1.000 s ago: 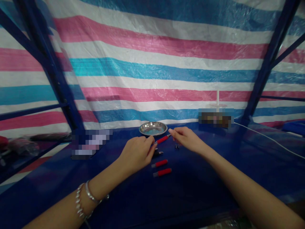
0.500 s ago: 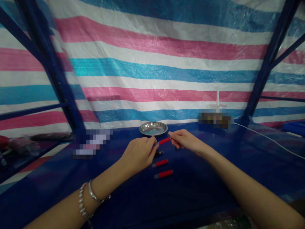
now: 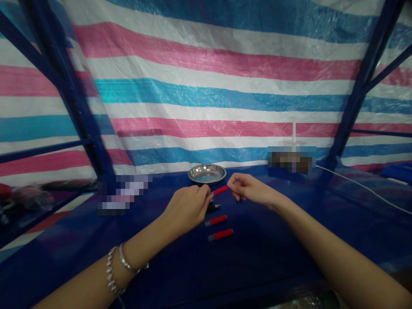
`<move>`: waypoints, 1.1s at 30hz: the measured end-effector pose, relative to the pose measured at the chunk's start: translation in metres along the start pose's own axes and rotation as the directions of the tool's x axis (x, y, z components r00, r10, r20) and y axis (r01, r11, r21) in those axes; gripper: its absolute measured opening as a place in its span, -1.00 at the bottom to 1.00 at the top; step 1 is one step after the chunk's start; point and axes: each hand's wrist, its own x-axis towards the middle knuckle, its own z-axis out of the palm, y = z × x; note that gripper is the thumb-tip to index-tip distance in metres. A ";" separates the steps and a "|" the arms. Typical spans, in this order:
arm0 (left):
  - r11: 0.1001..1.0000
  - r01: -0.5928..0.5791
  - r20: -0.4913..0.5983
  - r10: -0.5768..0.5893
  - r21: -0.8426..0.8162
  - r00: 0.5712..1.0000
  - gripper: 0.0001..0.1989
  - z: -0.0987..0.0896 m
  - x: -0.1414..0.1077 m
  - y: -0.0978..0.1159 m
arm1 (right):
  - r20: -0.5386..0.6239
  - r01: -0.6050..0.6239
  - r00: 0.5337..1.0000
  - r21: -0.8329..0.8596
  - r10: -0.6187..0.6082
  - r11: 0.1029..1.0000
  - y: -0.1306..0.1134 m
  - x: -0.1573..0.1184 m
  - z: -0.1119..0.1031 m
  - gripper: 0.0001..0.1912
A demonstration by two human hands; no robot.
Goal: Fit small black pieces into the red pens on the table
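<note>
Between the two hands, just near of the steel dish (image 3: 207, 173), a small red-handled tool (image 3: 220, 190) spans left-right, its right end slightly raised; left hand (image 3: 188, 205) pinches one end, right hand (image 3: 252, 189) the other, both fingers closed.

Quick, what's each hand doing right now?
Left hand: closed, pinching one end of the red piece.
Right hand: closed, pinching its other end.

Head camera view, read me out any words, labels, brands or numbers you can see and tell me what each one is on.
There is no text that can be read.
Patch by the left frame post: blurred out, unreadable.
Patch by the white stand: blurred out, unreadable.
Red piece between left hand and right hand: no marking visible.
Metal dish: no marking visible.
</note>
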 end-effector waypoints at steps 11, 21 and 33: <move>0.999 -0.017 -0.010 0.017 0.047 1.000 -0.82 0.001 0.001 0.000 | 0.040 -0.107 0.994 0.015 0.106 0.994 0.007 0.005 0.003 -0.62; 1.000 -0.010 0.034 0.010 -0.003 0.999 -0.83 0.002 0.001 -0.002 | -0.010 -0.037 0.999 0.026 0.038 0.999 0.005 0.002 0.003 -0.81; 0.996 -0.088 0.145 0.084 0.020 0.986 -0.85 -0.004 -0.001 -0.010 | -0.209 -0.007 0.974 -0.423 -0.090 0.906 0.017 0.010 -0.003 -0.94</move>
